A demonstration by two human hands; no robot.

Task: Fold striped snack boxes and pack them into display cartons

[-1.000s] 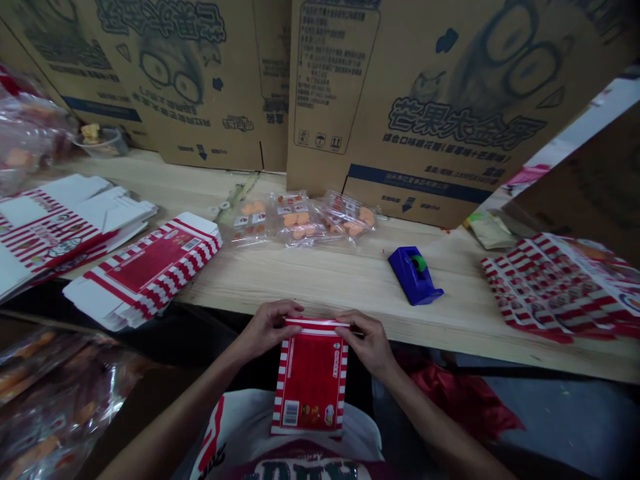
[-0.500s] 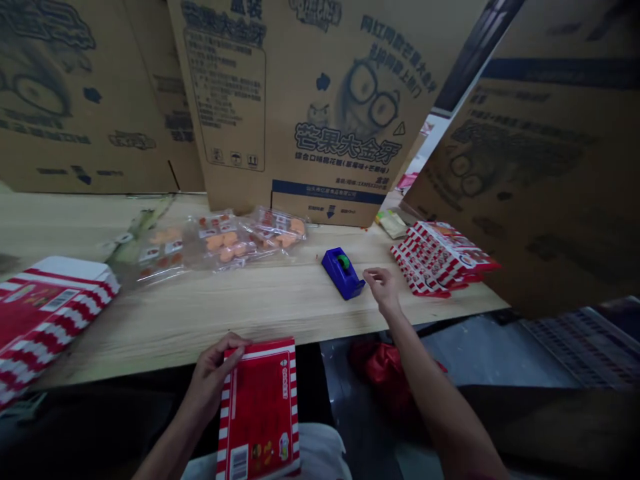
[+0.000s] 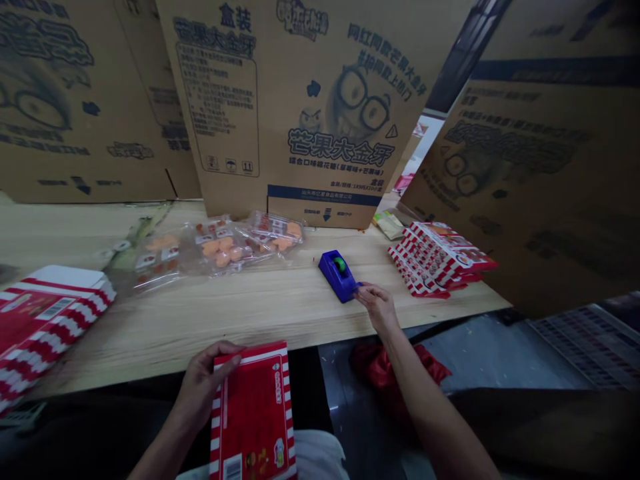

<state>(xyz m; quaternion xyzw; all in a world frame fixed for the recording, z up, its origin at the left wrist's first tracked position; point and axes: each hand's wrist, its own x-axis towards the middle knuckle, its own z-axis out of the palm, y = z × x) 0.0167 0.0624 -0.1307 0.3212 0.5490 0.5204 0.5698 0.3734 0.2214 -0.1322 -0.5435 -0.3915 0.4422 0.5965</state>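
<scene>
The left hand [image 3: 203, 380] is nearest, its fingers wrapped over the edge of a red-and-white striped carton [image 3: 253, 413] and clamping it upright against the person's lap; the carton's lower end runs out of view, and whether anything is inside cannot be told. The hands are well apart; the right hand [image 3: 377, 307] stretches out over the wooden workbench [image 3: 210, 320], its fingers loosely curled, closing on nothing, with the fingertips [image 3: 361, 291] appearing to touch the end of a blue tape dispenser [image 3: 335, 275], whose green core [image 3: 341, 265] shows on top. Below that arm, a red cloth [image 3: 395, 373] lies on the floor. At the bench's left end sits a stack of flat striped cartons [image 3: 45, 320]; a second, fanned pile of striped cartons [image 3: 440, 257] lies to the right. Clear bags of orange sweets [image 3: 217, 247] lie loose on the bench beyond the dispenser, outside any carton, so that much stands unpacked; one carton is in hand, and the stacks remain piled. Behind everything, large corrugated shipping boxes [image 3: 320, 113] lean upright against the bench's far side.
</scene>
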